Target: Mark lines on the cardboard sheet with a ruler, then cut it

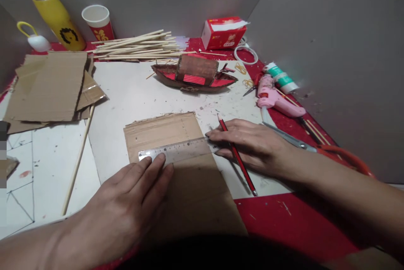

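Observation:
A clear plastic ruler [176, 150] lies across a piece of brown cardboard [160, 129]. My left hand [129, 196] rests on the cardboard, its fingers stretched out and fingertips pressing on the ruler's left end. At the ruler's right end, my right hand [252, 144] has its thumb and forefinger close to the tip; whether they pinch it I cannot tell. A red and black pencil [236, 154] is held slantwise between the fingers of my right hand, its sharpened end pointing away from me.
Behind the cardboard stands a model boat [195, 74]. Cardboard sheets [47, 89] and a wooden stick [78, 160] lie left; sticks [135, 47], a paper cup [97, 22] and a yellow bottle [57, 17] stand behind. Scissors [303, 146] and a pink glue gun [277, 101] lie right.

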Demonstrator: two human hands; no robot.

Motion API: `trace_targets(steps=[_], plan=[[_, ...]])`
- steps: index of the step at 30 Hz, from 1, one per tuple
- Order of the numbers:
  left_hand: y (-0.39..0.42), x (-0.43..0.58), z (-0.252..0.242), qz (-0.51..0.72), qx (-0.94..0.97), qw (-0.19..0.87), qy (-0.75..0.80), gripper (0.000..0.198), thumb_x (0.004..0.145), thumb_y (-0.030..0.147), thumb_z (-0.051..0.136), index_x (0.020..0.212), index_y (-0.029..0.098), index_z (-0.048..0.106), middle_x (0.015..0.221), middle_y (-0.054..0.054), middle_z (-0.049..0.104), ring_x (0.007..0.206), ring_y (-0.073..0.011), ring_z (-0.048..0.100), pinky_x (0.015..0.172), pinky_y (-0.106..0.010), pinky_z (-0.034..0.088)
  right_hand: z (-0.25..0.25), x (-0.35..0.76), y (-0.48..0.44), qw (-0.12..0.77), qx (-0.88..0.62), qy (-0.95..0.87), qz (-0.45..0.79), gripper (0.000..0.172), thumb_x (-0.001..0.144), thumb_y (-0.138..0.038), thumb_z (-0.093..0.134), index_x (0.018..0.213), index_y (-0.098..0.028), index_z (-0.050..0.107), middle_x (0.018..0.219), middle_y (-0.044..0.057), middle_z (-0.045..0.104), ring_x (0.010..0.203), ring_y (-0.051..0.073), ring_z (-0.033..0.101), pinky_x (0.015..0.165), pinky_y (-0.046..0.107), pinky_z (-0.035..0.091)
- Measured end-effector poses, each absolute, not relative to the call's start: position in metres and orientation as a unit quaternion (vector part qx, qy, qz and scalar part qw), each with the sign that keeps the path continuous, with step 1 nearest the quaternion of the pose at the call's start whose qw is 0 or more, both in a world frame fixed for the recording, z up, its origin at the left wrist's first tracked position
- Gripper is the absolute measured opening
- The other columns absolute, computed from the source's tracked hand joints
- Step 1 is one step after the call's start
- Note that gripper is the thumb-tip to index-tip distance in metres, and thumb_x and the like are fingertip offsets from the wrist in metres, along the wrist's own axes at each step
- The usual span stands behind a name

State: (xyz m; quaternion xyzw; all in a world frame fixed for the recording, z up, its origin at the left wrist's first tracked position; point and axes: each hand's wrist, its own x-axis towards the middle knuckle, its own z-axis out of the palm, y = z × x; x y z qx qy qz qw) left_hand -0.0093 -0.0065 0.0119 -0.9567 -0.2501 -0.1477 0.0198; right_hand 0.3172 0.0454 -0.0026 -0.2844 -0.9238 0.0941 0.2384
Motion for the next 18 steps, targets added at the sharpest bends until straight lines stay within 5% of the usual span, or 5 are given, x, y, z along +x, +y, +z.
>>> trace_targets(steps=[12, 18], plan=[[-0.015, -0.009, 0.011, -0.118, -0.954, 0.023, -0.274, 0.048, 0.103, 0.035, 0.045, 0.137, 0.004, 0.057, 0.141, -0.020, 0.060, 0.129, -0.0332, 0.057, 0.104, -0.042, 0.050, -0.008, 0.316, 0.038, 0.247, -0.319, -0.911, 0.088, 0.037, 0.094, -0.017, 0.062, 0.130, -0.024, 0.058, 0.111, 0.009, 0.075, 0.097, 0.023, 0.067, 0.081, 0.038, 0.059], [-0.019, -0.007, 0.020, -0.064, -0.961, 0.027, -0.267, 0.066, 0.096, 0.056, 0.050, 0.139, 0.005, 0.057, 0.138, -0.026, 0.059, 0.126, -0.0369, 0.060, 0.092, -0.040, 0.059, -0.009, 0.318, 0.035, 0.244, -0.333, -0.906, 0.090, 0.040, 0.094, -0.016, 0.060, 0.132, -0.028, 0.059, 0.114, 0.008, 0.075, 0.100, 0.025, 0.068, 0.080, 0.039, 0.060]])
